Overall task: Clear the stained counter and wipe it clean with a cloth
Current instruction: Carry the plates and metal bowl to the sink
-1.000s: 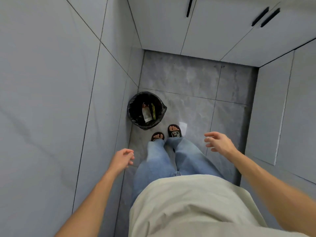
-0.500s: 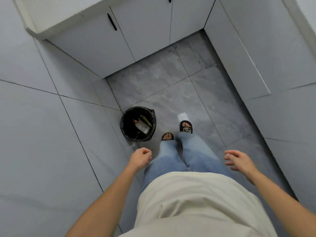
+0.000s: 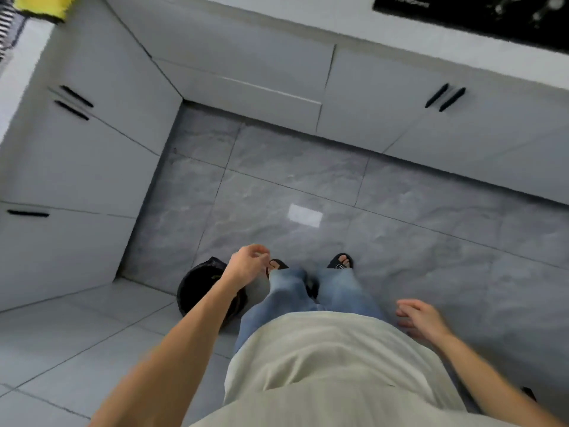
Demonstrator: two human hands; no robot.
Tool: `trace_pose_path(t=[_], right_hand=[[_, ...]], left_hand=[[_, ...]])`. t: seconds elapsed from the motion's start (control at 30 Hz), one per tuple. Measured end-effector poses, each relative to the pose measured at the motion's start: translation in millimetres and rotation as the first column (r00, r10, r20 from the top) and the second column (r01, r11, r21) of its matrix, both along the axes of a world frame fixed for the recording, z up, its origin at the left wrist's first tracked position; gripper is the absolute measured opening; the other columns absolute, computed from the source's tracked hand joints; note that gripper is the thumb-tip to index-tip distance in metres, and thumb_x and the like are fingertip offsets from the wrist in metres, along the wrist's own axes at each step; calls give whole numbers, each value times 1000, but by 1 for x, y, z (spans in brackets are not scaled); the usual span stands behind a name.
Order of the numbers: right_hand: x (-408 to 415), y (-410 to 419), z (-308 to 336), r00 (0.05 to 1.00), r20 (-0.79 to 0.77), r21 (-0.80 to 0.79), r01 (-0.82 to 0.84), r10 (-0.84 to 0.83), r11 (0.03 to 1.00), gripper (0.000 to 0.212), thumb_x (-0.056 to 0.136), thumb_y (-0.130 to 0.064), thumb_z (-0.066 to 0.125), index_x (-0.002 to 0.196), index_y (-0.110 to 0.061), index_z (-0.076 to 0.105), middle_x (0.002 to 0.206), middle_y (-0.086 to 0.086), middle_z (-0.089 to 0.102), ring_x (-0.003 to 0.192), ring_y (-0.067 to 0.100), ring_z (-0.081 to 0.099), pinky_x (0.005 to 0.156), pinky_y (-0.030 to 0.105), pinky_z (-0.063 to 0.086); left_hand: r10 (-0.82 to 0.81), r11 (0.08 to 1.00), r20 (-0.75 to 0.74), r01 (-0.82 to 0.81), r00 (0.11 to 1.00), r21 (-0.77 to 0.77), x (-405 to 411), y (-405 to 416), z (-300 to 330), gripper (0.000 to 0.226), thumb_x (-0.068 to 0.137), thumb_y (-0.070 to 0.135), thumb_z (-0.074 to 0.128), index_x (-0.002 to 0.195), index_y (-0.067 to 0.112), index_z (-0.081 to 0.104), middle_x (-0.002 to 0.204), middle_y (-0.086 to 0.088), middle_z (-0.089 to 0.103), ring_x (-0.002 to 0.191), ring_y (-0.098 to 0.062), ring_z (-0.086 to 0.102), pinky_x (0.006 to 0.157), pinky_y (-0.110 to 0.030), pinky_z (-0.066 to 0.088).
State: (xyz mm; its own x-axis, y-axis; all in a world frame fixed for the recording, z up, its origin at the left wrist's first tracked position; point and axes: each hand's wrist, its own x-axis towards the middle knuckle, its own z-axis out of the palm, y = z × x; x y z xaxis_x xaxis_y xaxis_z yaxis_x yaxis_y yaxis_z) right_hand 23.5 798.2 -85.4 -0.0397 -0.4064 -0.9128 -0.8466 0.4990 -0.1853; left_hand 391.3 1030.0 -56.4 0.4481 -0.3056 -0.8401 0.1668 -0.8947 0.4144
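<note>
Kitchen floor view: yellow cloth (image 3: 43, 6) sits on the desk (image 3: 27, 38) at 11 o'clock, nearer the left hand (image 3: 248, 262); both grips loose, empty.

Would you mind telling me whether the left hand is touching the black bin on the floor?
Apart. In the head view the left hand hangs at about waist height, while the bin stands far below on the floor; only the forearm overlaps it in the picture.
</note>
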Motion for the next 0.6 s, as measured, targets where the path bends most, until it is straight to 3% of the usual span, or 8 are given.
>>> trace_pose_path(t=[0.1, 0.23, 0.33, 0.43, 0.53, 0.6], right_hand=[[-36, -9, -1, 995, 20, -15, 97, -97, 995, 19, 105, -10, 55, 121, -11, 67, 94, 8, 71, 72, 24, 66, 60, 27, 45], [-76, -28, -1, 968, 40, -29, 249, -247, 968, 16, 105, -13, 55, 116, -13, 67, 107, 17, 73, 75, 26, 66, 61, 27, 43], [-92, -52, -1, 929, 69, -47, 368, -365, 929, 17, 105, -15, 57, 116, -10, 68, 102, 17, 72, 72, 25, 65, 61, 26, 43], [-99, -84, 4, 875, 124, -70, 478, -468, 875, 12, 104, -19, 59, 111, -16, 69, 103, 14, 72, 75, 26, 67, 61, 26, 45], [-105, -117, 9, 805, 199, -106, 584, -559, 805, 11, 103, -21, 62, 96, -24, 70, 102, 10, 75, 82, 27, 71, 68, 29, 50], [-111, -134, 14, 774, 236, -136, 626, -588, 768, 12, 102, -23, 64, 92, -26, 71, 99, 7, 76, 82, 26, 73, 75, 34, 53]], left_hand=[[-74, 997, -27, 75, 997, 25, -14, -38, 0, 15, 100, 13, 62, 111, 10, 71, 94, -11, 72, 78, -26, 66, 80, -40, 56], [-86, 989, -61, 92, 994, 119, -41, -76, 4, 15, 102, 0, 54, 106, 2, 68, 85, -14, 64, 63, -24, 56, 58, -31, 48], [-111, 976, -84, 124, 990, 178, -55, -101, 0, 12, 104, -2, 53, 103, 0, 64, 77, -16, 59, 60, -25, 50, 54, -29, 44], [-168, 949, -137, 198, 976, 245, -64, -128, 0, 11, 104, 1, 53, 98, 3, 61, 72, -13, 54, 54, -22, 44, 36, -16, 36], [-276, 903, -133, 304, 952, 305, -68, -167, 0, 15, 103, 2, 54, 92, 9, 63, 60, -7, 51, 45, -17, 39, 46, -16, 27], [-386, 841, -129, 406, 913, 357, -69, -203, 0, 25, 102, 6, 50, 81, 13, 61, 57, -4, 50, 45, -17, 36, 55, -23, 24]])
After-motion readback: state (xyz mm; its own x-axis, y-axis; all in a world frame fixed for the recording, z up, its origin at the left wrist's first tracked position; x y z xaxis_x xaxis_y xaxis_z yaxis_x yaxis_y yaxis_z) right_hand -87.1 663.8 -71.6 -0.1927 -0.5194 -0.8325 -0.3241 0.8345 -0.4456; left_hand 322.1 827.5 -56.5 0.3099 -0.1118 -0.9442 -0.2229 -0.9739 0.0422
